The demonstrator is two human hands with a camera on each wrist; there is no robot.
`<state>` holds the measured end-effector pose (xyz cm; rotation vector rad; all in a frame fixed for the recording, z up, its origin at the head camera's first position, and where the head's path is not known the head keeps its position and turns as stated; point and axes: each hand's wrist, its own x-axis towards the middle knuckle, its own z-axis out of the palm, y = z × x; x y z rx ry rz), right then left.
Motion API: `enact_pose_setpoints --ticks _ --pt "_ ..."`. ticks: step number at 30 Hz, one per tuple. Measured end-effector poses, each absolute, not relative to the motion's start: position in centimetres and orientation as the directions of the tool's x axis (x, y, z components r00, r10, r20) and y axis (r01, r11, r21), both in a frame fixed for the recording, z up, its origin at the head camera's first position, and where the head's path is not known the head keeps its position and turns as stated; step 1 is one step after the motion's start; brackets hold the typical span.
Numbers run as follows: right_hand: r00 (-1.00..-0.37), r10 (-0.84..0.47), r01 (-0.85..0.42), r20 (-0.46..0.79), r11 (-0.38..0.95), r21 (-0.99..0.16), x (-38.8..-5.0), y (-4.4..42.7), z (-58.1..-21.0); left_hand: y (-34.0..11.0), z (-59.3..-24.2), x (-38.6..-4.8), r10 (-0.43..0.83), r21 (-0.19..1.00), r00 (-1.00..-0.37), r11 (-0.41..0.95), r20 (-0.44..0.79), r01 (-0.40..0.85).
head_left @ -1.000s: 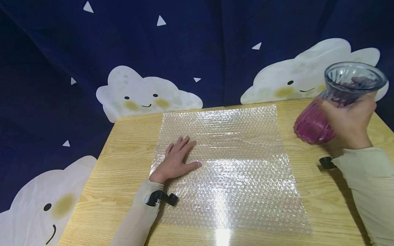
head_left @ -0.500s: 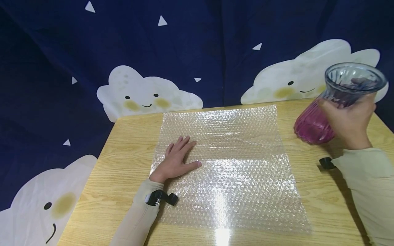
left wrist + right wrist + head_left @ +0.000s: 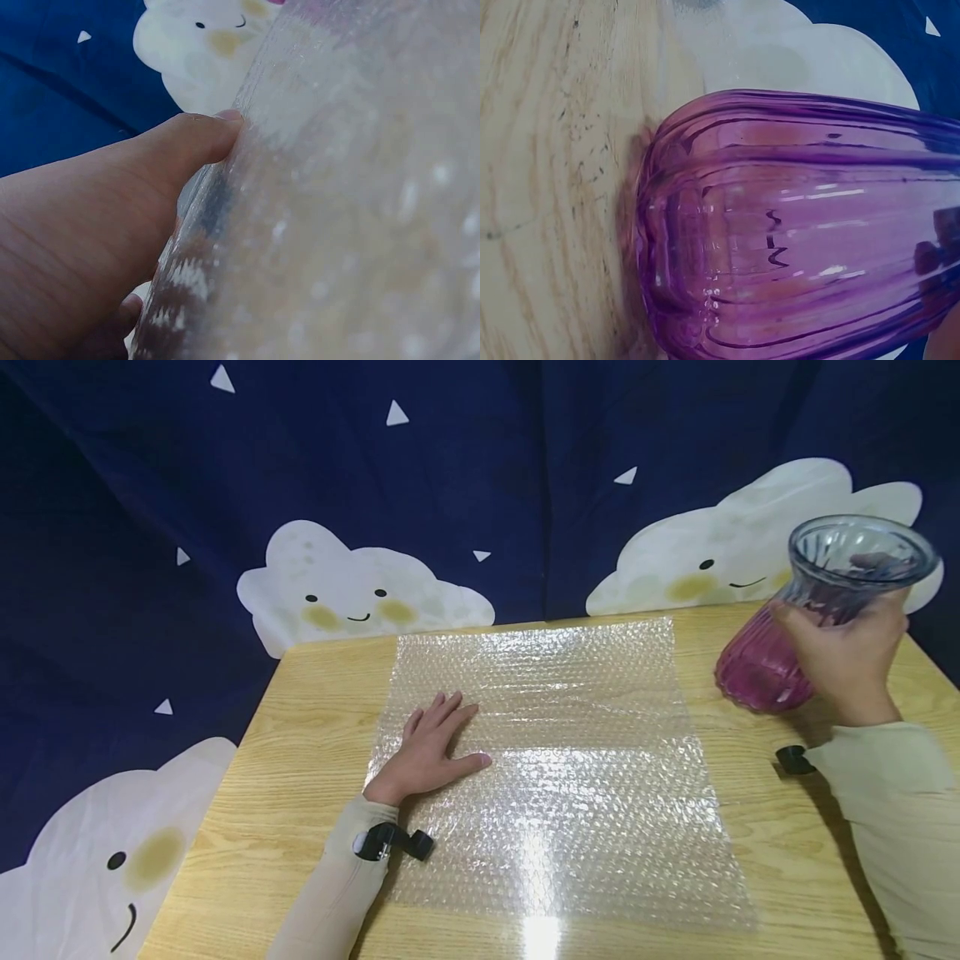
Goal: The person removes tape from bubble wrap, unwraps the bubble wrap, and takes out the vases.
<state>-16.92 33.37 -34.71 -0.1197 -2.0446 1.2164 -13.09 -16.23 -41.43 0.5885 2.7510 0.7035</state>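
Observation:
A clear sheet of bubble wrap (image 3: pixel 592 810) lies flat in the middle of the table. My left hand (image 3: pixel 423 756) rests on its left part, fingers spread, palm down. Close up in the left wrist view, the thumb of that hand (image 3: pixel 97 217) touches the bubble wrap (image 3: pixel 345 225). At the right, my right hand (image 3: pixel 855 664) grips a ribbed glass vase (image 3: pixel 761 652) around its neck. The vase is pink at the bottom and bluish at its wide rim. In the right wrist view the vase (image 3: pixel 802 225) has its base at the tabletop.
The wooden table (image 3: pixel 300 760) ends at a dark blue curtain (image 3: pixel 540 485) printed with white clouds and triangles. Black wrist cameras sit on both sleeves (image 3: pixel 337 868). Light reflects off the front of the wrap.

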Motion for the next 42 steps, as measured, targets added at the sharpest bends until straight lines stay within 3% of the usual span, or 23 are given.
enact_pose_setpoints --ticks 42 --pt "-0.72 0.425 -0.311 0.549 0.509 -0.802 -16.44 32.64 -34.17 -16.22 -41.5 -13.12 0.427 0.499 -0.894 0.809 -0.133 0.312"
